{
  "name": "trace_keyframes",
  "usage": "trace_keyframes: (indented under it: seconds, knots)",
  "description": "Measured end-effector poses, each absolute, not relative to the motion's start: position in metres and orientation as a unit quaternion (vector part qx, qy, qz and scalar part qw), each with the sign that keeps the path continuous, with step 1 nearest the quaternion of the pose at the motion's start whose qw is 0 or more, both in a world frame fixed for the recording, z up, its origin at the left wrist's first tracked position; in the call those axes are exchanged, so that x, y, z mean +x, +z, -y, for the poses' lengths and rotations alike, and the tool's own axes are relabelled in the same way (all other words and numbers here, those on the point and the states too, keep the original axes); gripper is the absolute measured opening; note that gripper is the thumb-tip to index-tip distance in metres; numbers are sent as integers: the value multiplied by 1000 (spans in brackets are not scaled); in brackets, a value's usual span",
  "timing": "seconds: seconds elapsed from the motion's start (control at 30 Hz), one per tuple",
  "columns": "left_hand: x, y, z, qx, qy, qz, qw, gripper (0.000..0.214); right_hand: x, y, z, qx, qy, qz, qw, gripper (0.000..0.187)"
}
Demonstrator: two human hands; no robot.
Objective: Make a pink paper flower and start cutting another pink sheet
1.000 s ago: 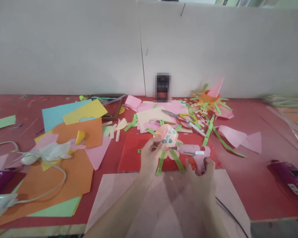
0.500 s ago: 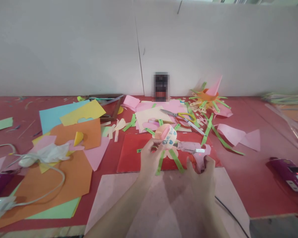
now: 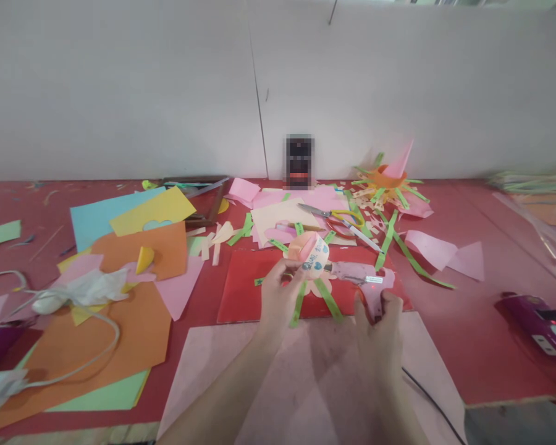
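Observation:
My left hand [image 3: 280, 290] is closed on the side of a paper flower [image 3: 315, 258], a peach paper ring with blue drawings, green strips radiating from it and a pink piece inside. In my right hand [image 3: 382, 318] is a pale pink glue gun [image 3: 359, 274], gripped by its handle with the fingers near the trigger. The nozzle points left and meets or nearly meets the ring's right side; whether it touches, I cannot tell. Beneath the flower lies a red board [image 3: 241, 290], and nearer me a pale pink sheet [image 3: 213, 371].
Behind the flower lie yellow-handled scissors [image 3: 331, 214] on paper scraps. Another paper flower [image 3: 389, 176] with a pink cone stands at the back right. Coloured sheets [image 3: 134, 315] and a white cable [image 3: 115, 337] cover the left; a purple power strip [image 3: 535, 324] is at the right.
My right fingers have drawn in closer around the glue gun's handle and trigger. The left hand and flower stay almost where they were; the view has shifted slightly.

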State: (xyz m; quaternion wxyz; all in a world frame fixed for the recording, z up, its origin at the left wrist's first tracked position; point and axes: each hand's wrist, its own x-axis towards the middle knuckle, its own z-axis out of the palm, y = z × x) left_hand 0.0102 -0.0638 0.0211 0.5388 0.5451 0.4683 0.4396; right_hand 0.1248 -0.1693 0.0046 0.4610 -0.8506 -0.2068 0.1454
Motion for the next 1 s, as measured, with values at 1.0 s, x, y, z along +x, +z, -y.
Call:
trace_keyframes:
  seconds: [1.0]
  knots:
    - [8,30,63,557,440,-478,518,16,243,-27,202,-931,-16,161,326,55]
